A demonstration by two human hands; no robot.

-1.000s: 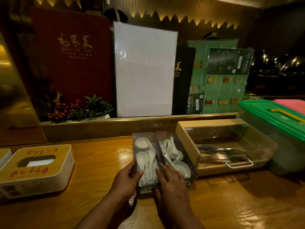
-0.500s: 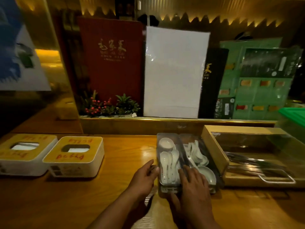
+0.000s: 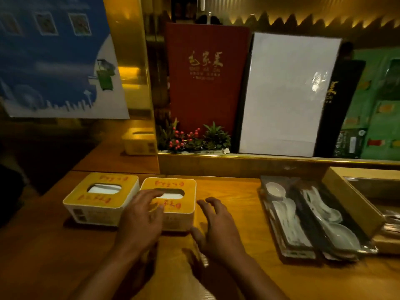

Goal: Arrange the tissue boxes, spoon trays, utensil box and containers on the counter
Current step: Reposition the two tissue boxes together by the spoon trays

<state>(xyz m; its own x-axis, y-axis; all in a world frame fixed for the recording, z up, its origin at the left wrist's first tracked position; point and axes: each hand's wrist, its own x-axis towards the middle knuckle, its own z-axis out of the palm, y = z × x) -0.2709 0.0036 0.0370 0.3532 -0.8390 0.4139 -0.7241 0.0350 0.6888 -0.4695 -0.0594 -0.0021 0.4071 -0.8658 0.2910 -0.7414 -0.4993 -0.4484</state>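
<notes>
Two yellow-topped white tissue boxes stand side by side on the wooden counter: the left tissue box [image 3: 100, 198] and the right tissue box [image 3: 178, 210]. My left hand [image 3: 140, 217] hovers over the right box's front left corner with fingers spread. Just right of that box, my right hand [image 3: 216, 228] is open, fingers apart, above the counter. Two spoon trays lie at the right, the left spoon tray [image 3: 285, 217] and the right spoon tray [image 3: 329, 219], both holding white spoons. The wooden utensil box [image 3: 350, 198] with a clear lid sits beyond them, cut off by the frame edge.
A raised gold ledge [image 3: 259, 161] runs along the back of the counter with upright menus: a red menu [image 3: 205, 79] and a white board [image 3: 285, 94]. A small plant with red berries [image 3: 190, 137] stands there. A mirrored gold panel [image 3: 134, 83] rises at back left.
Both hands left the spoon trays and moved left to the right tissue box. The view swung left, so the second tissue box came in and the green container went out.
</notes>
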